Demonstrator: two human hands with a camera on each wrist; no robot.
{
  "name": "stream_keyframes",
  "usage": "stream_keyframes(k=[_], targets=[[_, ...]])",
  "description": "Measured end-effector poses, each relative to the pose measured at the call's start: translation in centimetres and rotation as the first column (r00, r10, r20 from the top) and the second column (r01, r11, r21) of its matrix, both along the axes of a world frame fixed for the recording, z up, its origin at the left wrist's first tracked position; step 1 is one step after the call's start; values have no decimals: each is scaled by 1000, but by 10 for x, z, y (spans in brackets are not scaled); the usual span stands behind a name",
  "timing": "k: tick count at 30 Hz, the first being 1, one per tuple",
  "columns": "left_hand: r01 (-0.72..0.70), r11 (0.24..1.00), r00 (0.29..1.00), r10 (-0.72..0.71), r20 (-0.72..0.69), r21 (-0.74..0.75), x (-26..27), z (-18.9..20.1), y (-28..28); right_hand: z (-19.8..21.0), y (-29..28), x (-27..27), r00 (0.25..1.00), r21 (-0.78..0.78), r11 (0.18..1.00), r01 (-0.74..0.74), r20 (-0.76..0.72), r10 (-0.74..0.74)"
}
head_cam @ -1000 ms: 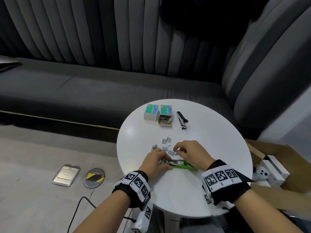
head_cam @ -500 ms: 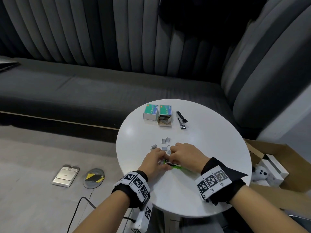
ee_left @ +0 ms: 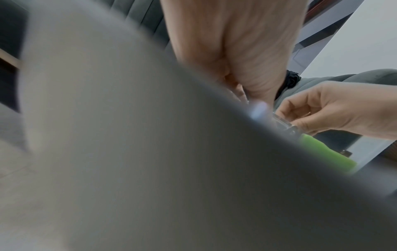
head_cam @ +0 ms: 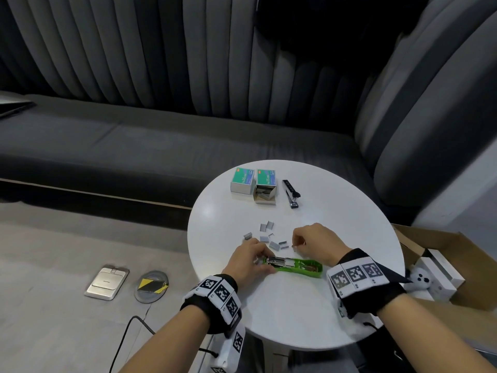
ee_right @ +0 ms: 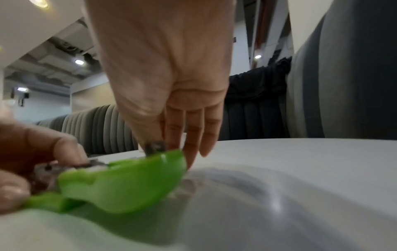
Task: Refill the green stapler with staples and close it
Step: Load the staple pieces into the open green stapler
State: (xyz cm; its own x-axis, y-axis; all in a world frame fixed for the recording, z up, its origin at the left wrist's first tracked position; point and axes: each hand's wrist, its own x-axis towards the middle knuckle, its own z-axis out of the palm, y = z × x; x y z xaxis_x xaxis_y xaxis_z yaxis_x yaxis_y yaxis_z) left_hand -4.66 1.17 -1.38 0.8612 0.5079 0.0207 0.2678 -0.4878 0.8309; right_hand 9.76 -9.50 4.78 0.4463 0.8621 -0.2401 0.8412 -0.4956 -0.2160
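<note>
The green stapler [head_cam: 304,267] lies opened on the white round table [head_cam: 336,211], with its metal magazine [head_cam: 279,261] facing up. My left hand [head_cam: 259,261] grips the stapler's metal front end. Just behind the stapler, my right hand [head_cam: 295,242] pinches a small grey strip of staples [ee_right: 153,146] between thumb and fingers. Several loose staple strips [head_cam: 269,235] are scattered beyond the hands. In the left wrist view the blurred table edge hides most of the scene; only the stapler [ee_left: 322,152] and my right hand [ee_left: 333,110] show.
Two staple boxes [head_cam: 242,180], the right one [head_cam: 266,185] open, and a black stapler [head_cam: 291,193] lie at the table's far side. A cardboard box [head_cam: 443,254] with white packages stands to the right. A grey sofa [head_cam: 134,146] lies behind, a floor socket [head_cam: 107,281] on the left.
My right hand has drawn back from over the stapler toward the far right, uncovering the open magazine. My left hand stays on the stapler's front end.
</note>
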Motion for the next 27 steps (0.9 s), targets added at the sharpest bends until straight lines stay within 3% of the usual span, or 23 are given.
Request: stream_keyframes(k=[3, 10, 12, 16, 20, 27], targets=[[-4, 1000, 1000, 4, -7, -10, 0, 0, 0, 0, 7, -3, 1000, 14, 999, 30, -4, -30], [3, 1000, 1000, -3, -7, -2, 0, 0, -1, -7, 28, -13, 992, -69, 991, -117, 30, 120], [4, 1000, 1000, -4, -4, 1, 0, 0, 0, -5, 28, -11, 997, -33, 996, -81, -16, 80], [6, 1000, 1000, -6, -9, -12, 0, 0, 1, 2, 18, -5, 969, 190, 973, 131, -232, -85], [-8, 1000, 1000, 8, 3, 1, -1, -1, -1, 9, 4, -6, 901, 196, 957, 212, -418, -114], [4, 1000, 1000, -4, -1, -3, 0, -1, 0, 10, -3, -13, 893, 218, 948, 234, -434, -120]])
